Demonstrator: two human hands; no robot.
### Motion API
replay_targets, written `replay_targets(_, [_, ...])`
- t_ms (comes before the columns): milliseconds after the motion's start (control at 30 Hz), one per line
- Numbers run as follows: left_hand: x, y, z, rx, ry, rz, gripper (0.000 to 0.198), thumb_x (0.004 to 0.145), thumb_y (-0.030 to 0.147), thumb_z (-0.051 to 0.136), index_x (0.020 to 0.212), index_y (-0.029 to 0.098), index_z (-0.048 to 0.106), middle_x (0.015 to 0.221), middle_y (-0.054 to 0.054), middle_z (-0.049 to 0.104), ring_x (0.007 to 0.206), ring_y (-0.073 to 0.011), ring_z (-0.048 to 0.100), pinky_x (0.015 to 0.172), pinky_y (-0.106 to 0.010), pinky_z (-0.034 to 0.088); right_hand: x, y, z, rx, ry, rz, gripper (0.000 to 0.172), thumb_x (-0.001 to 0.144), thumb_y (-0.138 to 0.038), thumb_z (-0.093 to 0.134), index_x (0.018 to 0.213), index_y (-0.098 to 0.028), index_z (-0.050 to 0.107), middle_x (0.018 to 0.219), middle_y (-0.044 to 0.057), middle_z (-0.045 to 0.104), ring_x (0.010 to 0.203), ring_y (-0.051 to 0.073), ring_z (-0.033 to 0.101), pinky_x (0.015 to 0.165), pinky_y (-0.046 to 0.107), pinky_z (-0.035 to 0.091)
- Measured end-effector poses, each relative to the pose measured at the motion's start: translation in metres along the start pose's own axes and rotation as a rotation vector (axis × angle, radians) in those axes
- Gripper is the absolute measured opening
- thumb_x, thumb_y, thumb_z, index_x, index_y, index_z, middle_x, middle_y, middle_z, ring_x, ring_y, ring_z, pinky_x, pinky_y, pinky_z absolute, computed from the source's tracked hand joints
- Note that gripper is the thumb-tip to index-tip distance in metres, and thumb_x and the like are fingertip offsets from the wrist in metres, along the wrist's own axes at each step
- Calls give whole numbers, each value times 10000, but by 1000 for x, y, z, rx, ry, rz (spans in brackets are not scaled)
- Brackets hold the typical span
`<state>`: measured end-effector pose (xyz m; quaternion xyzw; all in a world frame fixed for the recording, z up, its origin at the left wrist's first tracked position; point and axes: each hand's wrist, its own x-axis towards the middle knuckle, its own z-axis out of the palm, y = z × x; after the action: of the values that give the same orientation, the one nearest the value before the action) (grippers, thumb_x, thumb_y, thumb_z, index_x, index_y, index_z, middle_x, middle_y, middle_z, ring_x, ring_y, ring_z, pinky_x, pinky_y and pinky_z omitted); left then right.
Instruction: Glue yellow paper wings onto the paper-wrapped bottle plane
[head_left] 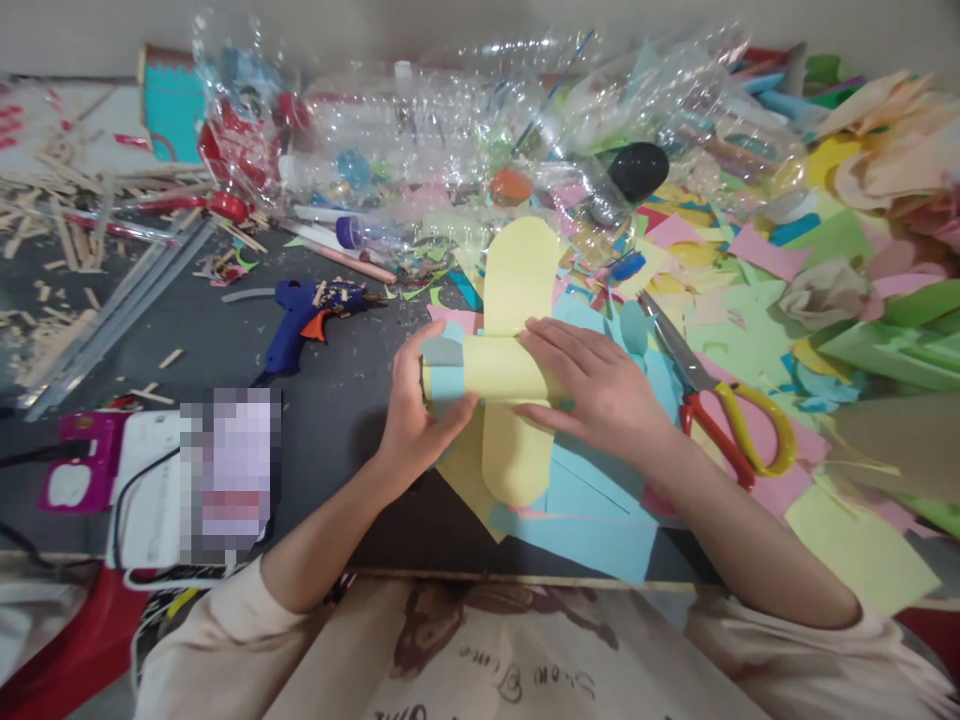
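- Yellow paper roll point(495, 368) lies crosswise over a long yellow strip point(519, 300); left hand point(412, 415) fingers clasp its blue-capped end, right hand point(600, 385) fingers rest flat on it.
- Blue paper sheets point(592, 510) beneath, on the table point(337, 400).
- Scissors point(720, 410) just right; blue glue gun point(304, 315) left.

Pixelated patch point(231, 470) at lower left hides what lies beneath. Right hand point(600, 385) covers right end of yellow paper roll point(491, 368). Lower frame edge cuts off both sleeves. Far clutter along upper frame blurred.

Home craft table: paper scraps point(757, 250), glue gun point(304, 320), scissors point(724, 410).
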<state>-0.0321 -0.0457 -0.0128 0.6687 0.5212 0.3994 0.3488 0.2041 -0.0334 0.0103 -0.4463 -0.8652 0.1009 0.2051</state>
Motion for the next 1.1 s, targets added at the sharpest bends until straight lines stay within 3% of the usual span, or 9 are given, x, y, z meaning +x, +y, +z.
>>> replay_targets(133, [0, -4, 4, 47, 20, 75, 994, 699, 713, 751, 1462, 232, 333, 1458, -181, 476, 1388, -364, 440, 1147, -502, 358, 0, 1, 0, -8, -6, -1, 682, 938, -669, 432, 1396, -176, 545, 1413, 149, 625, 1316, 319, 581, 1063, 481, 488])
replay_targets(233, [1, -7, 6, 24, 25, 94, 1078, 656, 750, 752, 1486, 233, 296, 1487, -200, 449, 1400, -380, 427, 1161, -521, 328, 0, 1, 0, -20, 2, -10, 682, 948, -663, 412, 1401, -170, 538, 1407, 153, 628, 1312, 310, 585, 1058, 465, 494])
replay_targets(467, [2, -11, 5, 145, -5, 90, 1046, 699, 791, 665, 1474, 201, 283, 1438, -216, 479, 1382, -361, 445, 1144, -515, 358, 1, 2, 4, -86, 88, -80, 678, 965, -640, 398, 1336, -101, 574, 1338, 188, 670, 1254, 298, 629, 1007, 431, 530])
replay_targets(633, [0, -16, 6, 184, 52, 120, 1007, 696, 781, 674, 1454, 214, 328, 1361, -188, 528, 1289, -352, 522, 1081, -505, 425, 2, 1, 4, -122, 77, -73, 673, 979, -640, 351, 1316, -109, 589, 1325, 181, 678, 1243, 283, 636, 1004, 420, 532])
replay_targets(767, [1, -16, 9, 178, 53, 179, 1037, 728, 775, 645, 1509, 234, 230, 1410, -201, 500, 1340, -353, 487, 1097, -515, 417, 2, 1, 4, -120, 66, -73, 679, 977, -647, 346, 1314, -114, 596, 1323, 177, 680, 1237, 289, 639, 1002, 433, 538])
replay_targets(1100, [-1, -17, 8, 191, 54, 144, 1134, 695, 784, 661, 1537, 229, 142, 1418, -221, 478, 1337, -361, 498, 1089, -517, 434, 3, 0, 4, -82, 82, -52, 661, 975, -645, 357, 1266, -116, 626, 1283, 180, 700, 1199, 294, 656, 990, 448, 541])
